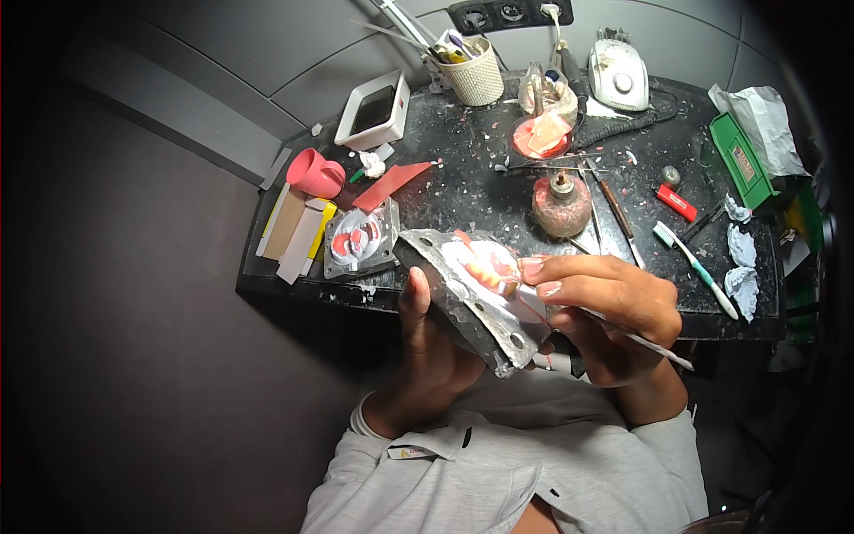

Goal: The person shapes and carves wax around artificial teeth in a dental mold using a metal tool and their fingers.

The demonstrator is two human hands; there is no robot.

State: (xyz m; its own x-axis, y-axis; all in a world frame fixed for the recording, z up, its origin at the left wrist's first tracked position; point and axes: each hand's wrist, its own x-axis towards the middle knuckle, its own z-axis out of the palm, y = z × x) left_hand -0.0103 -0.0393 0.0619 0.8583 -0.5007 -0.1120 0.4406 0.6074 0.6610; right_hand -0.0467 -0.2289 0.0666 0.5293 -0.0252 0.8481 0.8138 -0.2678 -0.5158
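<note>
Hold the flask (463, 294) firm and tilted at mid-view, clasped in the left hand (431, 334); pinch the thin tool (663, 350) lightly in the right hand (614, 303), bracing close beside the teeth (485, 274). With the tip unclear, press gently. Around the flask: burner (562, 209) at one o'clock, near enough to bump; mould (360, 236) at ten; toothbrush (698, 267) toward three, out of the way.

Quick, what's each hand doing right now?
Left hand: closed on a tilted metal mould.
Right hand: closed on a thin tool.
</note>
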